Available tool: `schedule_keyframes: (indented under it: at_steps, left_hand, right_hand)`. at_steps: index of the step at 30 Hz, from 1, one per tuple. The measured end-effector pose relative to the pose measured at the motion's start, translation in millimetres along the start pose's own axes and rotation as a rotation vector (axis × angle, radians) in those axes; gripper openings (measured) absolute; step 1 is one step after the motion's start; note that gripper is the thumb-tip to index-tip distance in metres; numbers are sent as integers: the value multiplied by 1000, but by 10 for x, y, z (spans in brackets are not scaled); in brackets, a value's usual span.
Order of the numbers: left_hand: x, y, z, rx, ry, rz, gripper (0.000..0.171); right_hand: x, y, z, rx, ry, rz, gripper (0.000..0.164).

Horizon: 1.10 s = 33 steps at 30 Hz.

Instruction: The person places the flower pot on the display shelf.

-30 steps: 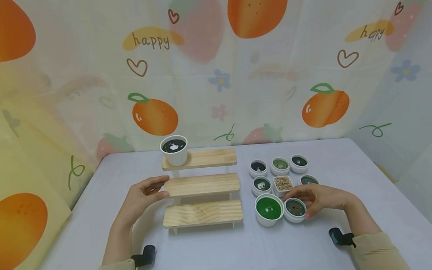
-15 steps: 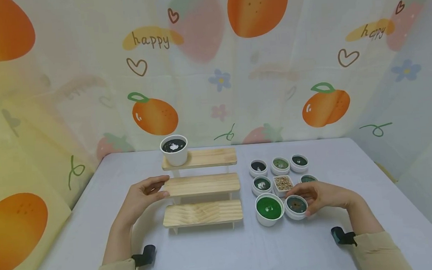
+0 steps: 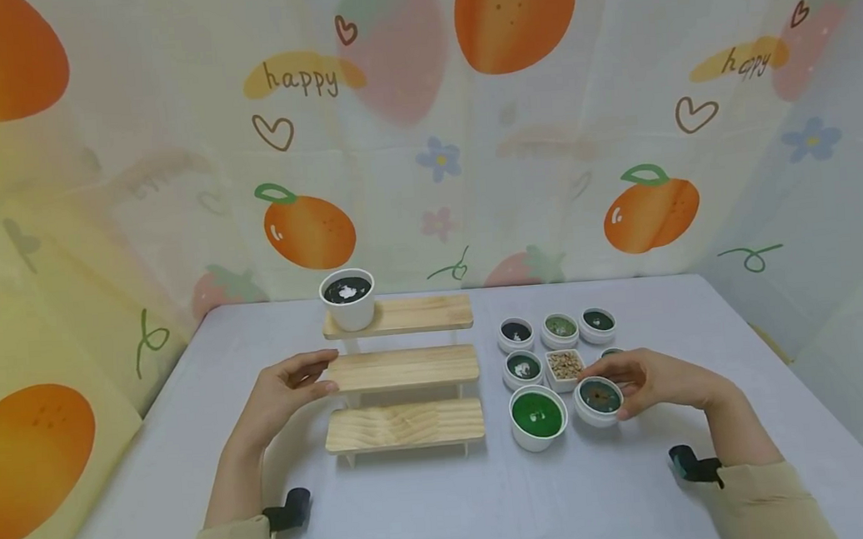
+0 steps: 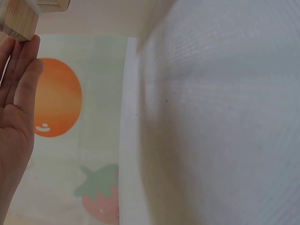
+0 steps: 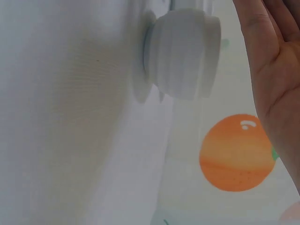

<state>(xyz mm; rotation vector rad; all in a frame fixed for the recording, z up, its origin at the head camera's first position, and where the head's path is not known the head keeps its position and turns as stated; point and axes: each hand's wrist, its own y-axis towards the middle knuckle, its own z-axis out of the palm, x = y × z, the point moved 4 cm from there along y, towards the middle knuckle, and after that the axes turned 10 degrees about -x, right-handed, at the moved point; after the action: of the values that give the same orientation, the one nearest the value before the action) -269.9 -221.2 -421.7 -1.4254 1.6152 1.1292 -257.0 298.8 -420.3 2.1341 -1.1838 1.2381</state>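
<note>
My right hand [image 3: 657, 383] holds a small white cup [image 3: 589, 417] between fingers and thumb, slightly raised and tilted. Its dark green filling has brown bits on top. My left hand [image 3: 282, 393] touches the left end of the middle tier [image 3: 404, 369] of a three-tier wooden stand; in the left wrist view, fairly straight fingers [image 4: 30, 49] meet the wooden edge [image 4: 21, 23]. A white cup with dark filling [image 3: 350, 308] stands on the top tier's left end. In the right wrist view, a white cup [image 5: 180, 54] shows side-on; I cannot tell which one.
Left of the held cup stands a larger cup of bright green filling [image 3: 538, 415]. Behind are a square dish of grains [image 3: 564, 367] and several small cups [image 3: 560, 331], one partly hidden by my right hand. The lowest tier [image 3: 405, 427] lies in front.
My right hand has lifted the small cup from beside the green cup and moved it slightly right and up, tilting it. My left hand has stayed at the stand.
</note>
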Motion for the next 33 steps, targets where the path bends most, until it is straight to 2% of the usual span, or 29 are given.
schedule_keyframes:
  at_steps: [9,13,17,22,25,33]
  left_hand:
    - [-8,-1,3,5,-14,11,55]
    - [-13,-6,1,1,-20,11,54]
    - [-23,-12,5,1,-23,7,53]
    - [-13,-12,0,0,-18,3,54]
    - [-1,-7,1,-1,-19,6,54]
    - [5,-6,-2,-2,-20,8,56]
  right_hand:
    - [97,35,-56,-22,38,-27,56]
    - [176,88,-80,-42,19,-37,56]
    - [294,171,-105,-57,-14,-49,56]
    - [444,294,-128,-96,-59,-14,55]
    - [530,367,-138,-120,-66,-14,55]
    - [650,557,-120,-122,-60,-35,57]
